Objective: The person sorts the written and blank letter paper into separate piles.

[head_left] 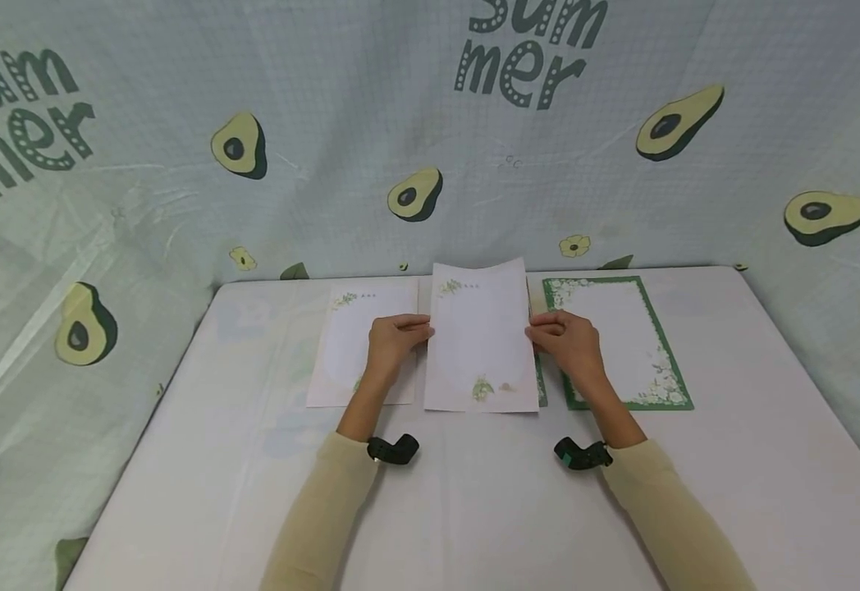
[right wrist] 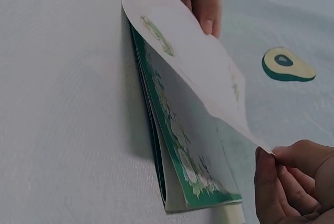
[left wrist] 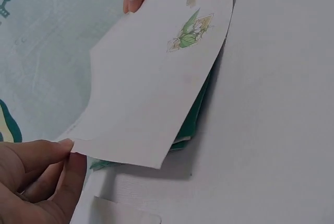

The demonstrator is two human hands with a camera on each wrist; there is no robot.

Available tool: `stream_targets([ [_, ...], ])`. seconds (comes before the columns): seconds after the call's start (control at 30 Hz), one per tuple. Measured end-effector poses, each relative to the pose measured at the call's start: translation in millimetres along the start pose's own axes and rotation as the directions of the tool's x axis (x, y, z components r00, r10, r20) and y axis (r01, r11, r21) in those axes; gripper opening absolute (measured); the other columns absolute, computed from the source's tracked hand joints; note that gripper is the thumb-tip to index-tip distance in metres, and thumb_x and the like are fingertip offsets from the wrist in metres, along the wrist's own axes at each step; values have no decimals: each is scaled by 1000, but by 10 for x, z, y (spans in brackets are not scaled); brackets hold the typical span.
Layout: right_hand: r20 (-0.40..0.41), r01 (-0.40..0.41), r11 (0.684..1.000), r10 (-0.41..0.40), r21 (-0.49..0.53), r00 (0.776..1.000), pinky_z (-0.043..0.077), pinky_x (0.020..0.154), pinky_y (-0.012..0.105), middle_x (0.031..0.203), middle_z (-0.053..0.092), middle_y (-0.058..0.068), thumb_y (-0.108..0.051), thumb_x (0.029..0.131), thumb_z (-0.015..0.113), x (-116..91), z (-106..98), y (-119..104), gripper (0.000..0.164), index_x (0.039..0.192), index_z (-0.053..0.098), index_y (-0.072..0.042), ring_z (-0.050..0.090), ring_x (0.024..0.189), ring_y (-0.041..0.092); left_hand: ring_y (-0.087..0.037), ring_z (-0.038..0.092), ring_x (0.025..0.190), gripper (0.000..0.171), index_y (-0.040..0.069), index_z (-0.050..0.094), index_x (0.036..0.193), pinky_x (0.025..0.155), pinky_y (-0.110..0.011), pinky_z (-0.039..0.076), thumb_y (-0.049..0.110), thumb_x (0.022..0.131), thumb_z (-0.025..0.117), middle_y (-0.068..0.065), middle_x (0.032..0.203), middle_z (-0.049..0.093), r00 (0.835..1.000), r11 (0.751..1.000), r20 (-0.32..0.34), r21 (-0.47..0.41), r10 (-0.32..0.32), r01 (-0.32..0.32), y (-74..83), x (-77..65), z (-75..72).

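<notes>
Near the far-edge middle of the tabletop (head_left: pixel 482 501), 1 flower-printed sheet (head_left: pixel 478 336), presumably light, floppy and easily creased, is pinched at its 2 side edges, seemingly the best hold, by left grip (head_left: pixel 391 341) and right grip (head_left: pixel 572 341).

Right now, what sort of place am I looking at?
Perhaps a small craft or desk-work corner, though I can't be sure: a pale table, an avocado-printed backdrop behind it, and a green-bordered sheet lying beside the decorated paper the left hand and right hand hold.
</notes>
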State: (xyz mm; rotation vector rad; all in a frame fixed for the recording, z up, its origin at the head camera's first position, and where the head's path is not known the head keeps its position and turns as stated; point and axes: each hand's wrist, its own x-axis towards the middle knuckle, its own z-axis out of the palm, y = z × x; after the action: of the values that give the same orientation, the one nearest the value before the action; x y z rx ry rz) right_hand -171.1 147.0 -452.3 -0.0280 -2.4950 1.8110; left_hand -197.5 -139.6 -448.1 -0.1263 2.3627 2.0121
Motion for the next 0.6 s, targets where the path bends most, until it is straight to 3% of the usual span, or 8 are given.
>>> stream_targets([
  [0.2,-48,31,998,-28,63,998,61,75,20,105,74,22,-17,96,74,27,138,-7,28,116,71,1,71,80,5,-18,74,91,22,-8,74,111,82,-27,63,-3,89,75,-22,103,75,999,999,-40,-37,5,-7,55,-18,-126],
  [0.4,-39,-5,993,9,115,999,62,78,24,109,74,21,-17,96,74,64,299,-67,28,117,71,1,72,83,6,-20,74,93,22,-7,73,112,80,-27,63,-2,91,74,-22,106,74,999,1000,-47,-22,2,-3,60,-26,-303],
  [0.6,-20,8,986,-5,166,1000,62,80,25,107,74,20,-16,95,75,82,443,-105,26,115,72,0,74,86,12,-19,74,92,22,-8,73,112,80,-27,63,-1,92,74,-24,107,73,999,1000,-48,-28,3,-4,38,-33,-425],
])
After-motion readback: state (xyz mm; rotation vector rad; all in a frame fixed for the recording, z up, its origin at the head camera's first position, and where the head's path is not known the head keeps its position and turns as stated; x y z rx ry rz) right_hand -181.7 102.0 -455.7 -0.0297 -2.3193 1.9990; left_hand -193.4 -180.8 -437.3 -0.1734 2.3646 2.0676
